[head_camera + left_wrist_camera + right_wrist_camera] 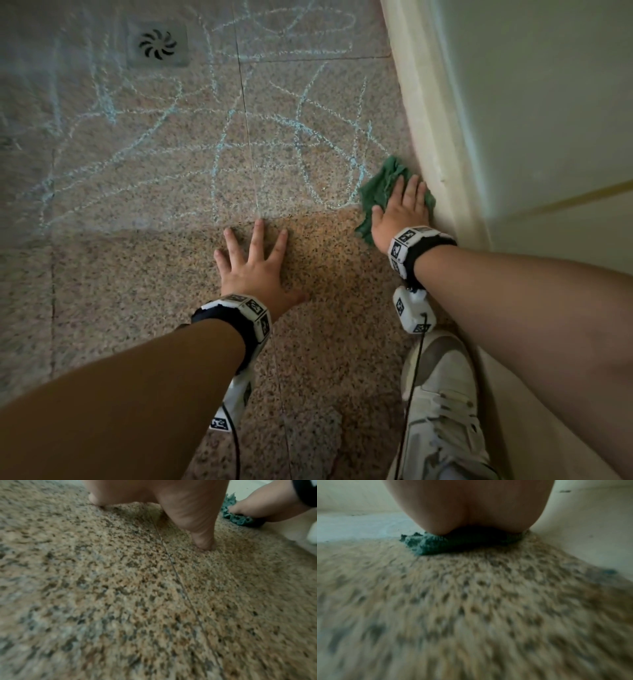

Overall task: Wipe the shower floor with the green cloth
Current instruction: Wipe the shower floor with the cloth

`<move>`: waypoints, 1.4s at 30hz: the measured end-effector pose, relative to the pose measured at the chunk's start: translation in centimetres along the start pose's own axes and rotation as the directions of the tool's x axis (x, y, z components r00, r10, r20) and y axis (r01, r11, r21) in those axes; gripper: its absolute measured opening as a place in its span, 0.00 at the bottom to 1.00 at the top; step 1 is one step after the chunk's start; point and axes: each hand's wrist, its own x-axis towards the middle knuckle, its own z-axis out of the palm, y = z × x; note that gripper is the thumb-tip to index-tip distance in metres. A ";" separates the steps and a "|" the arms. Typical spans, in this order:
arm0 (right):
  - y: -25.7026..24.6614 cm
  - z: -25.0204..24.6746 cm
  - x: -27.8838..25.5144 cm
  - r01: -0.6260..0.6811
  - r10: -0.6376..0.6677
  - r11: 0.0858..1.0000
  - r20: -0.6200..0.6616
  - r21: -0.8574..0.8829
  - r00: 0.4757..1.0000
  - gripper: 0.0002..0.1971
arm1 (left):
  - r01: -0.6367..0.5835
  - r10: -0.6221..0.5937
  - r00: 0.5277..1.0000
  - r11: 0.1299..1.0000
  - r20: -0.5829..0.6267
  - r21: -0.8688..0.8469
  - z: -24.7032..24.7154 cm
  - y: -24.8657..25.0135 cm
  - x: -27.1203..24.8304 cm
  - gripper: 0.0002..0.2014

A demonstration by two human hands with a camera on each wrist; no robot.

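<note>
Green cloth (380, 192): crumpled, lying on the shower floor (154, 281) at its right edge, touching the cream wall base (428, 137). Pinned under the right hand (402, 212), whose fingers (409, 188) lie straight and flat on top, pressing down; no curl around the fabric shows.
Left hand (255, 270): palm down on bare speckled floor, well apart from the cloth, fingers spread and straight, holding nothing.
Shower floor: speckled stone tiles with thin joints; pale blue chalk-like scribbles (222, 144) cover the far part, the nearest loops reaching the cloth's left edge.
Drain (157, 44): square cover with swirl slots, far left.
Shoe (442, 404): white, laced, beside the wall base below the right wrist.
</note>
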 end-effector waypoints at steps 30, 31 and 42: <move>-0.8 2.0 -3.2 -0.214 0.223 0.967 -0.051 0.138 0.973 0.40 | -0.002 0.003 1.000 1.000 0.009 -0.023 0.0 -0.2 0.1 0.61; -0.9 2.2 -3.3 -0.213 0.225 0.966 -0.066 0.144 0.972 0.40 | 0.000 0.000 1.000 0.999 -0.009 -0.039 0.1 -0.4 0.0 0.62; -8.0 1.7 -2.9 -0.098 0.104 0.988 -0.050 0.116 0.993 0.39 | 0.091 -0.101 0.991 0.990 -0.092 -0.103 0.0 -5.6 -0.9 0.62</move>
